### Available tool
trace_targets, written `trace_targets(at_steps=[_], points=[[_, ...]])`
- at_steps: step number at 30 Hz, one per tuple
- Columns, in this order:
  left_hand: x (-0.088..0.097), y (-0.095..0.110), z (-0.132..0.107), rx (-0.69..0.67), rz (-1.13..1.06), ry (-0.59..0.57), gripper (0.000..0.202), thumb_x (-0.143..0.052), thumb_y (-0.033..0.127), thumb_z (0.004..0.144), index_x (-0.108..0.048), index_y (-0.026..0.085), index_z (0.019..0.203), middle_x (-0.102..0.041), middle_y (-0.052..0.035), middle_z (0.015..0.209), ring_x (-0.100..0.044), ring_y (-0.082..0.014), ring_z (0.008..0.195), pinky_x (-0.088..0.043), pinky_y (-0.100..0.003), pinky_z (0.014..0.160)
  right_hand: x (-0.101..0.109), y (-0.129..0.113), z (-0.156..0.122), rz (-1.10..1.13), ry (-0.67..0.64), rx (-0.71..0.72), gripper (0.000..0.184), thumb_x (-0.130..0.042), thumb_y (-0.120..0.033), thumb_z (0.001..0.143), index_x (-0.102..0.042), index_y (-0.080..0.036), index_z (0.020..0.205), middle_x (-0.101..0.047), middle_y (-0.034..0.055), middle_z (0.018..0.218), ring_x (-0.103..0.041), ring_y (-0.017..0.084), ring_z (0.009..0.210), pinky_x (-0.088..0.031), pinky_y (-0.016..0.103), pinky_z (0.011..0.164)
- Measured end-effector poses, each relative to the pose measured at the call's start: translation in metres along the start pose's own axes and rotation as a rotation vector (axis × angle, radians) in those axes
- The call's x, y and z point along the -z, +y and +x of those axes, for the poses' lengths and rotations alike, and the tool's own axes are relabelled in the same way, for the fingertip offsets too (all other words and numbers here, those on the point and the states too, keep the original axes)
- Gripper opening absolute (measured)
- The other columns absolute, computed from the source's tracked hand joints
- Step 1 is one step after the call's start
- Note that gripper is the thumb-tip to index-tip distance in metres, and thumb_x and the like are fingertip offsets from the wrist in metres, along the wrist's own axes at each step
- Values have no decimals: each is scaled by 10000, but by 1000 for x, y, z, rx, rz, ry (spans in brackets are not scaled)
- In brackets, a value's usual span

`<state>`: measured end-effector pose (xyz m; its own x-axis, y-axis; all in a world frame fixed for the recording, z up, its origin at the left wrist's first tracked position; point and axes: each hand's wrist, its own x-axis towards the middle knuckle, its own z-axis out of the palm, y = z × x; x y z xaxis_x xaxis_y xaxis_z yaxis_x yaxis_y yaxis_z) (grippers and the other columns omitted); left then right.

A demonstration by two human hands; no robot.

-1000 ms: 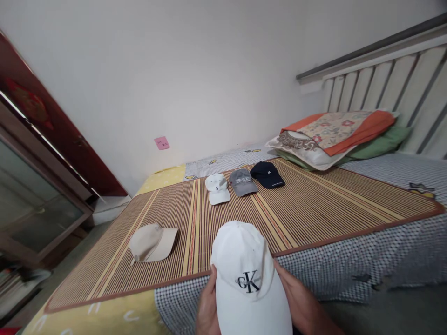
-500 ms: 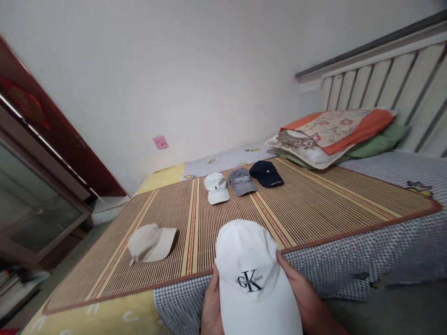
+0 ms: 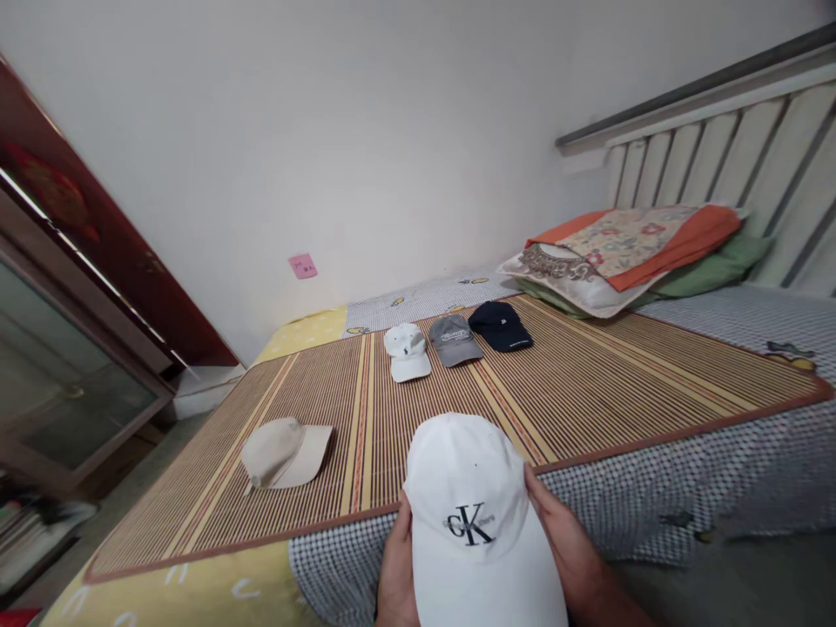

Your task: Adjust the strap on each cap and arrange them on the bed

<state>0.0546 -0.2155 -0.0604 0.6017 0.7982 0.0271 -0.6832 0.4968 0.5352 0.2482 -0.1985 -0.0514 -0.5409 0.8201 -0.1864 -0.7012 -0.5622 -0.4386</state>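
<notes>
A white baseball cap (image 3: 467,475) with a black CK logo is held up close to me, its brim pointing down toward me. My left hand (image 3: 396,566) grips its left side, while my right hand (image 3: 565,540) grips the right; most fingers are hidden behind or under the cap. Farther off on the striped mat (image 3: 313,374) a smaller-looking white cap (image 3: 406,351), a grey cap (image 3: 454,340) and a navy cap (image 3: 500,326) sit in a row. To the left lies a beige cap (image 3: 284,453), its brim facing right.
The mat covers a bed with a checked and yellow sheet (image 3: 248,588). Pillows with an orange floral cover (image 3: 637,244) lie at the far right, beside a white slatted headboard (image 3: 711,157). A pink note (image 3: 302,266) is on the wall. A dark red door (image 3: 117,235) stands at left.
Both hands still hold the white CK cap, which is nearly in the same place. The whole view has shifted very slightly.
</notes>
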Motion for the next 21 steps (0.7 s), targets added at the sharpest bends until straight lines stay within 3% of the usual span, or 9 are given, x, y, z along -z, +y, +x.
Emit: trace_targets(at_steps=[4, 8, 13, 16, 19, 21], points=[[-6, 2, 2, -28, 12, -24, 811, -204, 673, 999, -562, 94, 1439, -537, -134, 1511, -305, -328, 1523, -107, -497, 1273, 4, 2, 2, 10, -4, -39, 767, -511, -766, 884, -694, -156, 1312, -726, 152, 1299, -562, 346, 1355, -362, 534, 1173], [-3, 2, 0, -21, 5, -1, 788, -225, 664, 1002, -556, 106, 1448, -533, -128, 1521, -304, -329, 1523, -112, -506, 1271, 2, 3, 1, 9, 39, 43, 655, -620, -699, 857, -733, -198, 1263, -756, 117, 1250, -565, 341, 1351, -358, 512, 1185], [1, 5, -1, -36, 12, 17, 772, -283, 673, 989, -618, 109, 1395, -607, -151, 1451, -368, -342, 1493, -168, -517, 1260, -5, 14, -2, 19, -14, -20, 604, -661, -689, 834, -786, -198, 1162, -794, 106, 1154, -576, 344, 1336, -367, 502, 1184], [3, 9, -2, -32, 11, 34, 766, -352, 693, 961, -625, 121, 1391, -622, -159, 1432, -379, -366, 1483, -192, -549, 1247, 1, 25, -7, 3, 12, 28, 536, -730, -620, 815, -800, -183, 1116, -801, 121, 1123, -612, 353, 1289, -383, 504, 1167], [9, 15, -4, -50, -7, 50, 736, -375, 700, 950, -663, 158, 1356, -654, -142, 1396, -381, -368, 1481, -193, -563, 1242, 15, 35, -17, -63, 26, 95, 452, -807, -461, 805, -779, -190, 1166, -795, 123, 1143, -666, 339, 1201, -458, 472, 1084], [15, 19, -5, -55, -17, 50, 734, -361, 713, 946, -690, 177, 1324, -658, -130, 1393, -377, -360, 1484, -184, -557, 1244, 23, 40, -27, -132, 17, 55, 471, -827, -413, 802, -753, -213, 1222, -786, 117, 1160, -705, 306, 1102, -526, 409, 957]])
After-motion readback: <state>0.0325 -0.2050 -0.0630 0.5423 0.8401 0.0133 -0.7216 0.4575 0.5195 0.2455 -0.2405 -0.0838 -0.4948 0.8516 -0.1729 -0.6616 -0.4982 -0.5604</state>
